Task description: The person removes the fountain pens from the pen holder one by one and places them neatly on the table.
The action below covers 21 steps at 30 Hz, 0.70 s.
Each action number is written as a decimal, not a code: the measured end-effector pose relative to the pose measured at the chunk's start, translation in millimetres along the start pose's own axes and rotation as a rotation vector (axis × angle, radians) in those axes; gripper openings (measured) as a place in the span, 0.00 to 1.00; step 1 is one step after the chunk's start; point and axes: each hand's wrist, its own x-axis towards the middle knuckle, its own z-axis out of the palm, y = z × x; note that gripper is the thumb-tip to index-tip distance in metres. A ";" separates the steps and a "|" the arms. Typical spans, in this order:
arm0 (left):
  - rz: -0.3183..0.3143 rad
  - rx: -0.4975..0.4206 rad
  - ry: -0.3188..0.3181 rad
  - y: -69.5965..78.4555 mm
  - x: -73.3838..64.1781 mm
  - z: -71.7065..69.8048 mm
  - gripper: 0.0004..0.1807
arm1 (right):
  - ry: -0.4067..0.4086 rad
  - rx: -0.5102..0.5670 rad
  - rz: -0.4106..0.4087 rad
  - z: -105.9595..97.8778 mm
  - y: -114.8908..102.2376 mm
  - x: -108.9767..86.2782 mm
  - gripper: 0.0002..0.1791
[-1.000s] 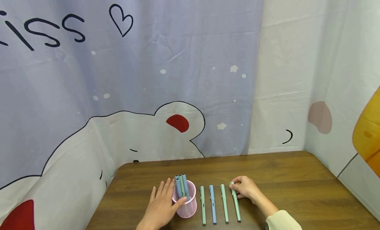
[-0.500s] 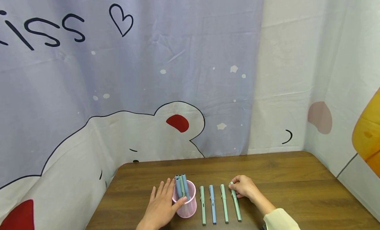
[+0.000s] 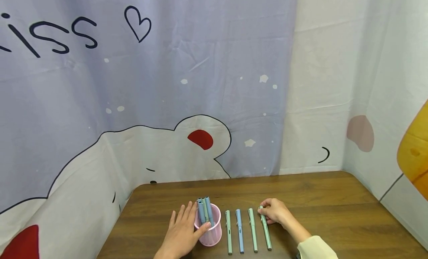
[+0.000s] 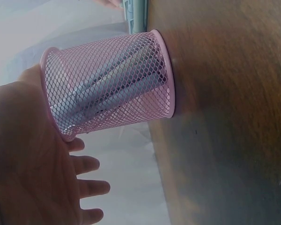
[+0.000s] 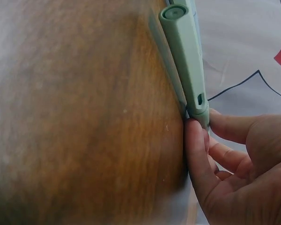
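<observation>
My left hand (image 3: 180, 229) rests against the side of a pink mesh pen cup (image 4: 107, 84), fingers straight and spread, thumb along the rim. Inside the cup stand several blue and green pens (image 3: 205, 211). My right hand (image 3: 275, 211) pinches the cap end of a light green pen (image 5: 185, 61) between thumb and fingers; this pen is the rightmost of a row on the table. To its left lie another green pen (image 3: 253, 231), a blue pen (image 3: 239, 231) and a green pen (image 3: 229, 233), roughly parallel with clips toward the far side.
The brown wooden table (image 3: 317, 199) runs back to a printed curtain (image 3: 167, 84) that hangs behind it and along both sides. The pen cup stands just left of the row of pens.
Almost nothing differs. My right hand keeps its pinch on the rightmost green pen, and my left hand stays at the cup; the head view has shifted very slightly.
</observation>
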 end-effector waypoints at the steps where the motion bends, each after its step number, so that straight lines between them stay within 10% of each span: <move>1: 0.000 -0.001 0.000 0.0 -0.1 0.1 0.49 | 0.000 0.000 0.000 0.2 0.0 -0.1 0.09; 21: -0.011 -0.010 -0.004 1.3 0.0 -0.3 0.49 | 0.002 0.002 -0.023 -2.4 -1.0 -1.8 0.11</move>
